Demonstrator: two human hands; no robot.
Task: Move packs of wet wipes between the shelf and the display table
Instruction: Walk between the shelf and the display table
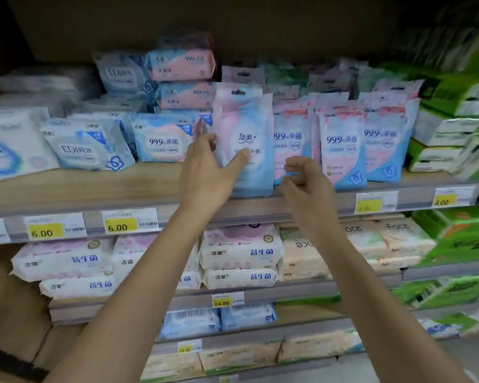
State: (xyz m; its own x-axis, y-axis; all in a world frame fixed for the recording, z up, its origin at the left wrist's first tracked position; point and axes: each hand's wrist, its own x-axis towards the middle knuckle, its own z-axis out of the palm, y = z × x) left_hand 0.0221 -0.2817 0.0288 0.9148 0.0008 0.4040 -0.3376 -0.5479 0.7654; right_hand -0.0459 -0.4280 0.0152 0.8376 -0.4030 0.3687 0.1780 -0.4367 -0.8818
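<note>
As the left hand [205, 178] pinches the upright pack [245, 120] at the shelf [94, 186] near edge, the right hand [307, 186] hangs loosely curled, empty, just right; seemingly a shelf-side step. Next: keep it upright.
</note>
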